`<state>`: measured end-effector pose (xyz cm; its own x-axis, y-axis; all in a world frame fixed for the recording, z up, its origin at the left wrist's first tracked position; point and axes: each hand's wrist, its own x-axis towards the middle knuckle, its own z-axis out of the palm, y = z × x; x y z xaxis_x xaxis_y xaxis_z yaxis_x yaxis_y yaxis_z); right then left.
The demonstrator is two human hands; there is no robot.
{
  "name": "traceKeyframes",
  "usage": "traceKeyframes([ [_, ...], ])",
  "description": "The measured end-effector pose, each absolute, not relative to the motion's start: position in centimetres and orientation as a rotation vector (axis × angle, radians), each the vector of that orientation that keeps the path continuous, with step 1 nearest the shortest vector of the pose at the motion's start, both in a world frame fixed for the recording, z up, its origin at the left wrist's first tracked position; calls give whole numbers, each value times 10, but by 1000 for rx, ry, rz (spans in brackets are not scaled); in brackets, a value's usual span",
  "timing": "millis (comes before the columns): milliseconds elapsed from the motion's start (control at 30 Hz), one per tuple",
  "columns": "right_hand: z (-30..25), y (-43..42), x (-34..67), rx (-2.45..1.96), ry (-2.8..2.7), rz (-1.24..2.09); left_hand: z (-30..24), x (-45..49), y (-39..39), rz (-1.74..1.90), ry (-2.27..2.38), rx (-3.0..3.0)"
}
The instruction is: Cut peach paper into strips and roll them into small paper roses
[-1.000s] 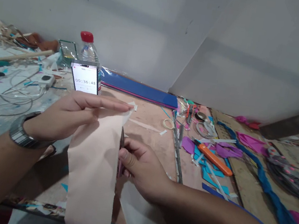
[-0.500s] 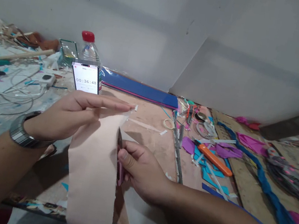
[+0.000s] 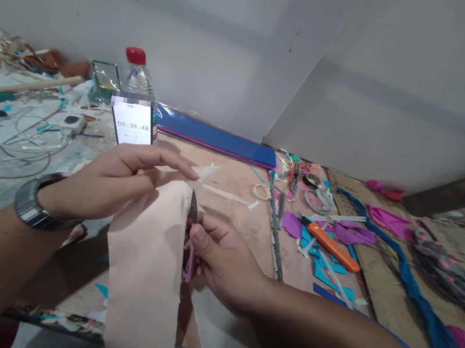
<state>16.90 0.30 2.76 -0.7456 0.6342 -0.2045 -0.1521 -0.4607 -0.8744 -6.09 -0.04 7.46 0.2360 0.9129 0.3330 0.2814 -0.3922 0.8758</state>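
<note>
The paper strip (image 3: 145,278) in the left grip (image 3: 120,185) is plain pale peach. The scissors (image 3: 189,261) in the right grip (image 3: 225,258) have a pink handle and a dark blade. Beyond the left grip, a phone (image 3: 133,125) shows dark digits on white, in front of a bottle (image 3: 135,56) with a red cap. To the right of the right grip lie an orange cutter (image 3: 329,245), purple scraps (image 3: 292,225) and teal scraps (image 3: 327,271) on the tan table (image 3: 234,189).

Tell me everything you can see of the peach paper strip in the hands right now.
The peach paper strip is long, plain and matte, thin-looking, slightly curved. It hangs upright from the left hand, whose fingers pinch its top end, and reaches down past the near edge of the table. The right hand holds a pink-handled blade against its right edge near the top.
</note>
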Motion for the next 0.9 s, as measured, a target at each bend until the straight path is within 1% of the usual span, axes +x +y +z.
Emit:
traceKeyframes([
  [167,32,3,168,-795,-1317,2204,78,-60,-1,1104,1039,1850],
  [400,36,1,168,-745,-1389,2182,75,-65,-2,1195,898,1713],
  [533,32,0,170,-707,-1460,2046,75,-60,-7,1293,881,1432],
  [633,29,1,172,-749,-1579,1870,79,-56,-10,1304,782,1251],
  [767,28,6,175,-830,-1781,1611,84,-54,-12,1271,678,1197],
  [900,30,11,174,-878,-1824,1573,84,-54,-11,1302,723,1202],
])
